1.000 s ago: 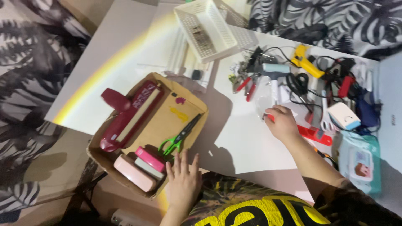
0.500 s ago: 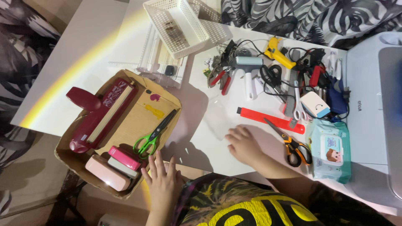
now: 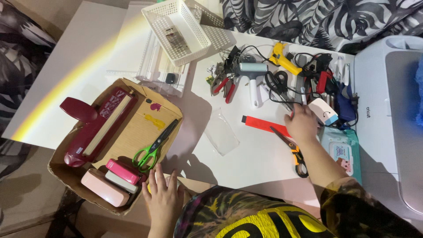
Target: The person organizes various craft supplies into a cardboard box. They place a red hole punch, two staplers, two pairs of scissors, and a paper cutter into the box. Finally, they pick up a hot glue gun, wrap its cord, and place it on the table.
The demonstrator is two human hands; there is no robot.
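Observation:
My left hand (image 3: 164, 199) lies flat with its fingers spread at the near edge of a cardboard box (image 3: 58, 169), close to green scissors (image 3: 154, 145) and a pink stapler-like block (image 3: 123, 172). It holds nothing. My right hand (image 3: 302, 124) reaches into the pile of tools at the right, fingers curled beside a small white device (image 3: 325, 112). A bit of red shows at its fingertips; whether it grips anything is unclear. Orange scissors (image 3: 294, 153) and a red strip (image 3: 263, 124) lie just beside that hand.
A dark red paper trimmer (image 3: 97, 128) fills the box. A white basket (image 3: 152, 15) stands at the back. Red pliers (image 3: 227, 84), a roller (image 3: 253, 79), a yellow glue gun (image 3: 284, 59), a wipes pack (image 3: 341, 153), a clear plastic piece (image 3: 222, 137) and a white cutting machine (image 3: 387, 110) share the table.
My right hand went from the middle of the table out to the tool pile at the right. My left hand stayed at the box edge. The view shifted.

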